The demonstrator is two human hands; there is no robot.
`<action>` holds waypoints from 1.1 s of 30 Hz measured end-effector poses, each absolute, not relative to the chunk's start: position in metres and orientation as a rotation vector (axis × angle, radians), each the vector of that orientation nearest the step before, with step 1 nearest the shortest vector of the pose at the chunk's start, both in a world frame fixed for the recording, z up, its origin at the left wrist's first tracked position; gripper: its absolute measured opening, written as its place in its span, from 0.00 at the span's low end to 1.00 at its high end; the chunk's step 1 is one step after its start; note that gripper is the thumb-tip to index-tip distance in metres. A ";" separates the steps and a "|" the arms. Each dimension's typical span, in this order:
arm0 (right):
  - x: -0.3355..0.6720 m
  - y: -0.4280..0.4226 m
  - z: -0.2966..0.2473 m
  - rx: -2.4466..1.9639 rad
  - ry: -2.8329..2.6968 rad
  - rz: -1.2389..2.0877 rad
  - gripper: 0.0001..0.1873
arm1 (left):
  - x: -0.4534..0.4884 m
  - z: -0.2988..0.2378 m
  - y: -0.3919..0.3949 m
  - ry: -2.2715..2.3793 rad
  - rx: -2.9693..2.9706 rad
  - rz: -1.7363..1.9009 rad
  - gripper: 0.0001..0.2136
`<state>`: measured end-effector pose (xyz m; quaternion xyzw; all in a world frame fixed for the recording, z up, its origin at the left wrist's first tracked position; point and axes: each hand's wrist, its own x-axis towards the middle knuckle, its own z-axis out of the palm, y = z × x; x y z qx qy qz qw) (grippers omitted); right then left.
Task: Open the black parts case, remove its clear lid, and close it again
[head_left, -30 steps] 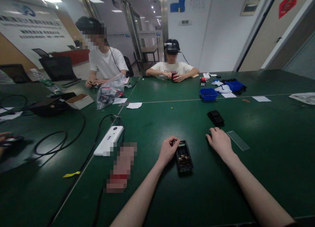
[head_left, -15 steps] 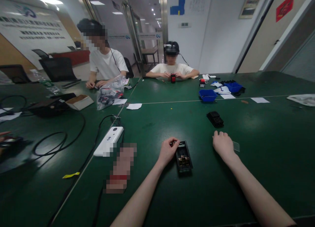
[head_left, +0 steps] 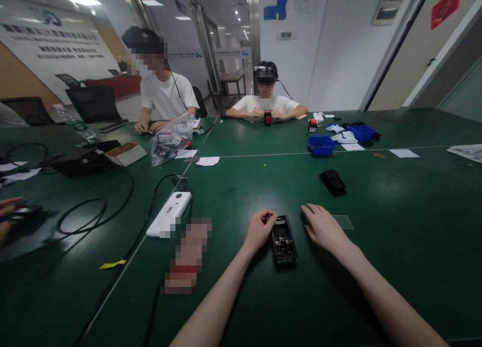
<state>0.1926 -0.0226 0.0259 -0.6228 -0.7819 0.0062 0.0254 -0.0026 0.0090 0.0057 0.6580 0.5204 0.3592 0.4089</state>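
A black rectangular plastic housing [head_left: 283, 256] lies on the green table with its hollow side up, and brass-coloured metal parts show inside it. At its upper left corner, my left hand [head_left: 259, 231] has the thumb and fingers closed on the rim; whether a small piece is also between the fingertips I cannot tell. My right hand [head_left: 326, 230] is to the right of the housing, apart from it, fingers stretched out and holding nothing. Just behind that hand lies a clear flat plate [head_left: 344, 222]. A second black plastic part [head_left: 333, 182] rests farther back.
A white power bank [head_left: 169, 211] marked 5 and black cables [head_left: 130, 266] lie to the left. Toward the back are a blue tray [head_left: 321, 145], a plastic bag [head_left: 171, 141] and paper slips [head_left: 208, 161]. Two people [head_left: 265, 103] sit across the table; another person's hand [head_left: 9, 211] shows at far left.
My right hand has moved left toward the housing, away from the clear plate, and its fingers have stretched out. My left hand stays at the housing's corner.
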 end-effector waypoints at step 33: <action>0.178 -0.022 0.038 -1.284 -1.415 1.099 0.14 | -0.002 0.008 0.008 1.323 1.674 0.919 0.11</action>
